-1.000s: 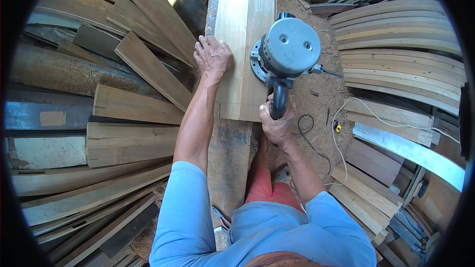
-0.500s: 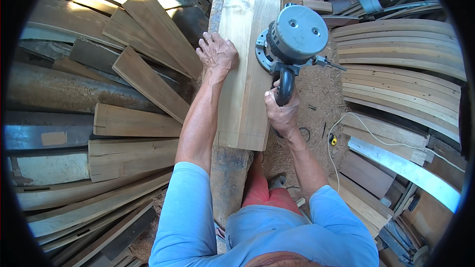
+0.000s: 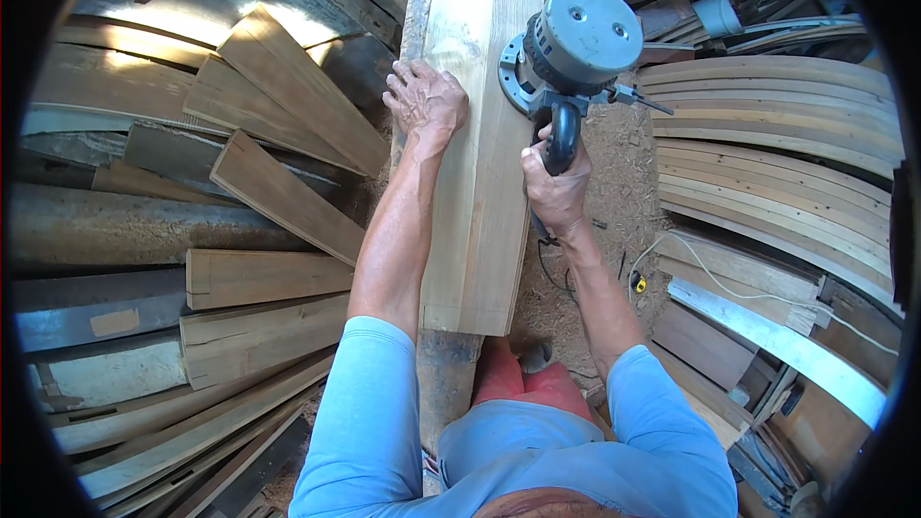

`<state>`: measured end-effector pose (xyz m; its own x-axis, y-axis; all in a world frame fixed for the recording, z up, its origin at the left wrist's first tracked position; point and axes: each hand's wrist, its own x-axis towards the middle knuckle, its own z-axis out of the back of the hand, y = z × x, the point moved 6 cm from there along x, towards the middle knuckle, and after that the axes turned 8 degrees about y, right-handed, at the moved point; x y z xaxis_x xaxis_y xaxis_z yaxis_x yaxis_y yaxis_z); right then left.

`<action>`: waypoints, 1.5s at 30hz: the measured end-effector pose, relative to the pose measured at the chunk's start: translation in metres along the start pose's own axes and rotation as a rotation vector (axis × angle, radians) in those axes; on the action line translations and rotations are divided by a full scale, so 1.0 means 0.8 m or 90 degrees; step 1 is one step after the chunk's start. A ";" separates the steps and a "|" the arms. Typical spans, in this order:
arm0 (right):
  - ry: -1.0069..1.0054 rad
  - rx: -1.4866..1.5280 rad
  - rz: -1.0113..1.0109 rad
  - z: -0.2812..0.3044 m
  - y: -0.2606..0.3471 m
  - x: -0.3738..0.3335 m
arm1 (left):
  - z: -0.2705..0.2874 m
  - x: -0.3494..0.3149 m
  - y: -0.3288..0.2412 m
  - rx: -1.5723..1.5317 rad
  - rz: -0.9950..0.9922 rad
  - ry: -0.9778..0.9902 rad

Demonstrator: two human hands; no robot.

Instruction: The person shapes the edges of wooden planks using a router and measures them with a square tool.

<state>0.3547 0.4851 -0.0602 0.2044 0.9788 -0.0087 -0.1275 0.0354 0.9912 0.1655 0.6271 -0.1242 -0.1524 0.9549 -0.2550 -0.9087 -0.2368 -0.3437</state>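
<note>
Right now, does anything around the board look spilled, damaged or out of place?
Yes, mildly. Wood shavings litter the floor to the right of the board, and a small yellow object lies loose there, where it could be stepped on. A pale cord also loops untidily over wood farther right.

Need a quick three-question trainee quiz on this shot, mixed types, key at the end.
1. Pick one. The right hand has its grip on:
A) the white cord
B) the black handle of the power tool
C) a loose board

2. True or false: the left hand is at the left edge of the board beside the tool.

3. Fill in: the small yellow-and-black object lies to the ____ of that board in the picture.

Key: 1 B; 2 true; 3 right.
</note>
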 end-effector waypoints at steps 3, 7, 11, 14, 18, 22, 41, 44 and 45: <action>-0.004 -0.005 0.011 0.001 -0.002 0.035 | 0.000 0.012 -0.006 -0.021 0.012 0.014; 0.005 -0.009 0.048 0.002 -0.007 0.081 | 0.005 0.015 -0.008 -0.036 0.003 0.021; -0.007 -0.014 0.069 0.005 -0.010 0.126 | 0.005 0.013 -0.008 -0.008 -0.001 0.020; 0.009 0.004 0.059 0.004 -0.010 0.157 | 0.002 0.014 -0.005 -0.006 0.001 0.017; -0.002 -0.017 0.048 0.009 -0.016 0.205 | -0.001 0.012 -0.005 0.000 -0.012 -0.009; -0.002 -0.010 0.060 0.011 -0.022 0.261 | -0.004 0.013 -0.003 -0.008 -0.025 -0.043; -0.131 0.612 -0.112 0.120 -0.087 0.379 | -0.003 0.013 -0.004 0.071 -0.003 0.003; -0.138 0.765 -0.217 0.177 -0.190 0.360 | -0.002 0.017 -0.004 0.088 -0.019 -0.004; -0.179 0.730 -0.227 0.195 -0.218 0.342 | -0.008 0.021 0.001 0.087 -0.024 0.000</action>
<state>0.5839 0.7152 -0.2146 0.2730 0.8687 -0.4133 0.8739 -0.0444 0.4840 0.1647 0.6415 -0.1342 -0.1170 0.9628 -0.2435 -0.9584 -0.1737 -0.2263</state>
